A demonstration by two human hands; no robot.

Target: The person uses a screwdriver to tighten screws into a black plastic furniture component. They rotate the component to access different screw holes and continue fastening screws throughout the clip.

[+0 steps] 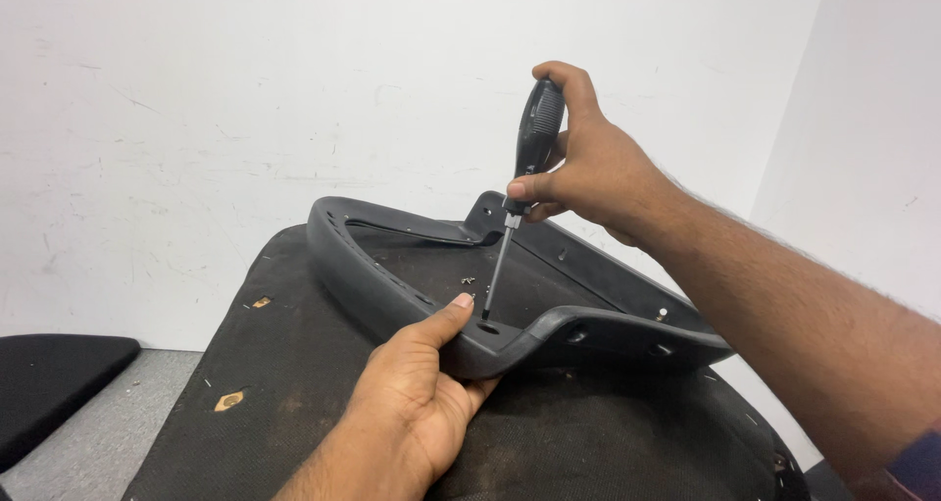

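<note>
The right hand [588,163] was clenched around the black handle of a screwdriver [518,192], thumb and forefinger pinching the collar just below the handle while the other fingers wrapped the top. The tool stood nearly upright, leaning slightly toward 1 o'clock, and its thin metal shaft ran down into a round recessed screw hole [487,326] in the near rim of a dark plastic frame [392,290]. The tip sat inside the recess, so whether it had seated in a screw head could not be told.

The left hand [417,403] was grasping that frame from 6 o'clock, fingers curled under the rim and the thumb pressed flat on top, touching the edge just beside the hole at its 9 o'clock. The frame lay on a worn black fabric-covered seat panel [294,383], with its far end tilted up toward the white wall [294,89] at 12 o'clock. A loose screw [468,281] lay inside the frame's hollow, near the shaft at about 11 o'clock from the hole. A black cushion [49,374] rested on the floor at 9 o'clock, well apart from the work.

The step in hand looked like driving or loosening a fastener at this corner of the frame. The next move would call for steady downward pressure along the shaft's line, the wrist turning without letting the tip wander, and the left thumb bracing the rim so the frame did not rock on the soft panel.
</note>
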